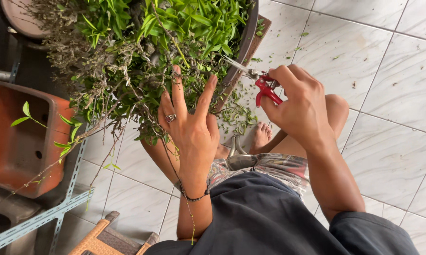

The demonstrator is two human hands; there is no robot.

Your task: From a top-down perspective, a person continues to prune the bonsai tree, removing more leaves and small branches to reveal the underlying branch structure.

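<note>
The left hand (187, 120) spreads open, fingers up against the potted plant (142, 52) at twelve o'clock. At three o'clock, the right hand (298, 104) grips red-handled pruning shears (260, 82), blades pointing toward ten o'clock into the foliage.

This is a home patio or garden corner where potted plants are kept. Pale marbled floor tiles (387, 94) spread from twelve to five o'clock, littered with leaf clippings (236, 115). A bushy plant in a dark round pot (243, 45) stands at twelve. At nine o'clock an empty terracotta planter (21, 141) sits on a grey slotted-metal rack (43, 217). A wicker stool (102, 236) shows at seven.
</note>
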